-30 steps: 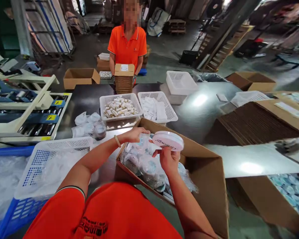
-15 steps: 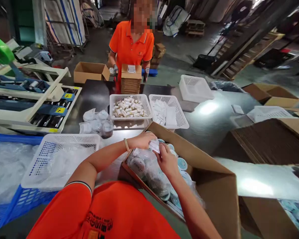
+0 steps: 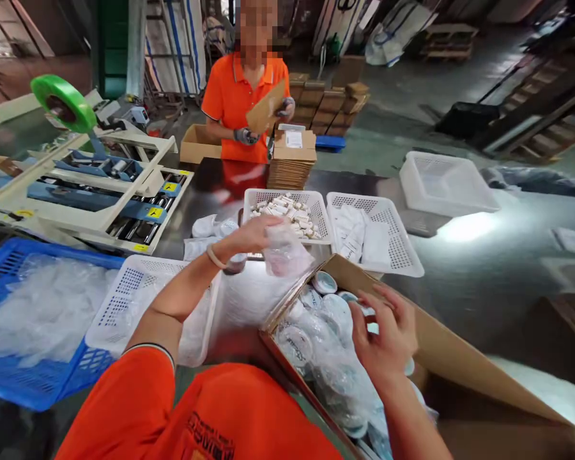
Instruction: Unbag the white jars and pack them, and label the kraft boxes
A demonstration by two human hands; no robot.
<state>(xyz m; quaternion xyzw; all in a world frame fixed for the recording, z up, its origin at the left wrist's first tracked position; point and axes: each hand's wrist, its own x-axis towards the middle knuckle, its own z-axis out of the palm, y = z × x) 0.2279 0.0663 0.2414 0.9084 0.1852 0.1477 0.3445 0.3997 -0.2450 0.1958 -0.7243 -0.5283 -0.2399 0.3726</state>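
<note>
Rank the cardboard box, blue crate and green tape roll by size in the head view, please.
Largest to smallest: the cardboard box, the blue crate, the green tape roll. The box sits nearer the camera, so its lead over the crate is unsure.

Well beyond the left grip (image 3: 252, 233), a dark metal bench (image 3: 359, 182) shines with a pale patch of reflected light (image 3: 467, 227). Farther off, a grey concrete floor (image 3: 393, 83) runs back to a wooden pallet (image 3: 448, 38) and a green wall panel (image 3: 108, 45).

Nothing legible, print (image 3: 209, 437) on orange shirt (image 3: 124, 409) — blurred, carton label (image 3: 294, 139) — too small
</note>
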